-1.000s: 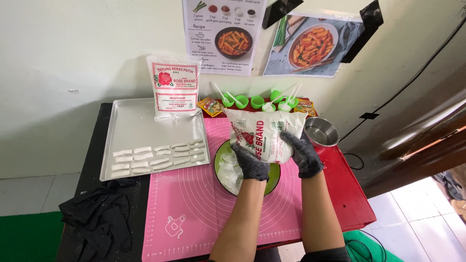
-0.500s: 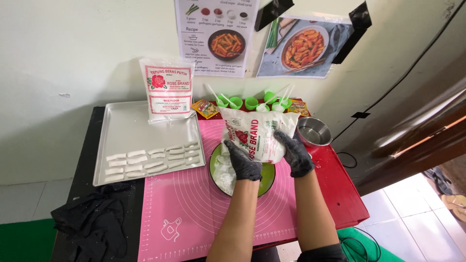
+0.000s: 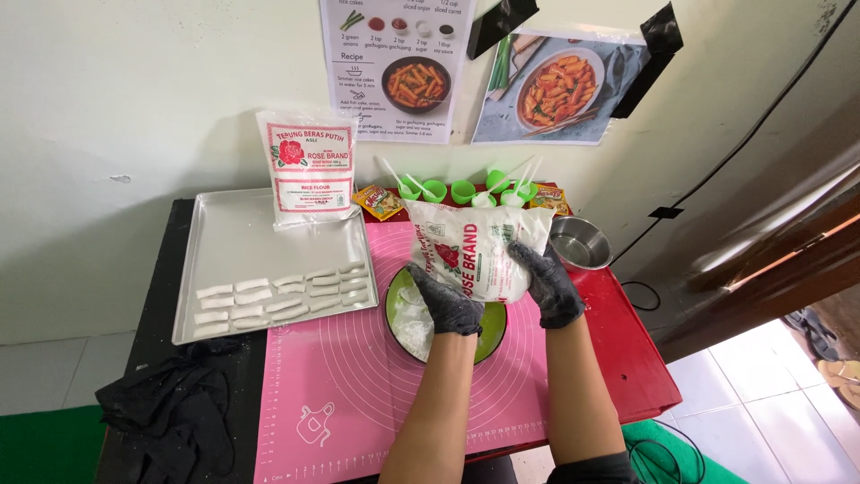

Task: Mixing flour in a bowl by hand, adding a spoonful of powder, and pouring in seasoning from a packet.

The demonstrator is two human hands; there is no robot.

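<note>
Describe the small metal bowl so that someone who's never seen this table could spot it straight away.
Start at the pink silicone mat on the red table. Just off the mat's far right corner sits the small steel bowl, beside the right hand. It is the only shiny metal bowl; the neighbouring cups are green plastic.

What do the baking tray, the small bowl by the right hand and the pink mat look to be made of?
Baking tray: probably aluminium, dull matte grey sheen. Small bowl: likely stainless steel, bright mirror-like reflections. Pink mat: apparently silicone, matte, lying flat, with printed rings and rulers.

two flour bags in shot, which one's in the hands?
The tilted flour bag over the green bowl, gripped by left hand and right hand. The other bag stands against the wall, untouched.
</note>
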